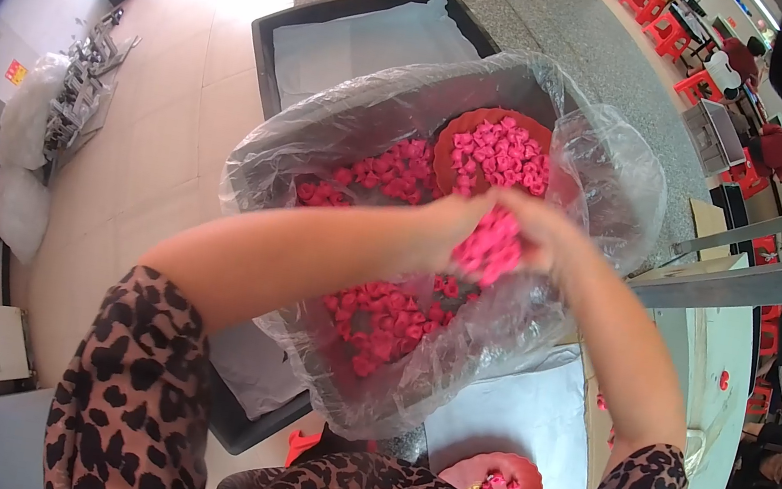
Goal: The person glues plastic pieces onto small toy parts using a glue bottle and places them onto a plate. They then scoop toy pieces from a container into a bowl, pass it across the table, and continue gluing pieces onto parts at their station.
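Head view: the left hand (458, 222) and right hand (541, 235), partly closed, together clasp pink pieces (488, 249).

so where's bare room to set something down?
Bare: white liner within far black tray; white sheet between lined bin and lower red plate. Crowded: in the bin, pink pieces, inner red plate; over it, left hand, right hand.

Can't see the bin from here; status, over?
Left hand, right hand around pink pieces. Above plastic-lined bin; red plate inside bears more. Nothing seen blocking the hands.
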Motion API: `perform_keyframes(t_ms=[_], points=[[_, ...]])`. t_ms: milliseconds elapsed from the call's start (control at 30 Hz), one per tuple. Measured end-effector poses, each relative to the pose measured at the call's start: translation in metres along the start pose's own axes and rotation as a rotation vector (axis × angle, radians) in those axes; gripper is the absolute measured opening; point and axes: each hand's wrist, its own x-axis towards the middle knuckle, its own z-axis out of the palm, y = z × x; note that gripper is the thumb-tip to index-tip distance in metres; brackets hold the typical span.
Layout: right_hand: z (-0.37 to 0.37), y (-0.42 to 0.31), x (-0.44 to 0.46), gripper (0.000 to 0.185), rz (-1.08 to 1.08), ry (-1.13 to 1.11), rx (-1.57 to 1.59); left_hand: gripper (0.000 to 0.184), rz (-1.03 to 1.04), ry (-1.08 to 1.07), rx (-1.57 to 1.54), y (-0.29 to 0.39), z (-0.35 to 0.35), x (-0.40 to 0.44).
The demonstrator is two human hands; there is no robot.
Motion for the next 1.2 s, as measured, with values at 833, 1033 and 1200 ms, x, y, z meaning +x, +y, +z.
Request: perform_keyframes(t_ms=[833,1033,1200], points=[[0.051,0.056,0.096,0.050,-0.376,0.593,-1.301,0.061,-0.363,0.965,1.143,-0.032,-0.095,-0.020],[0.054,0.080,0.121,0.054,-0.146,0.425,-1.202,0.059,-0.502,0.877,0.433,-0.116,-0.256,0.068],[0.076,0.074,0.095,0.053,0.130,0.274,-0.417,0.054,-0.501,0.861,0.490,-0.044,-0.093,-0.019]])
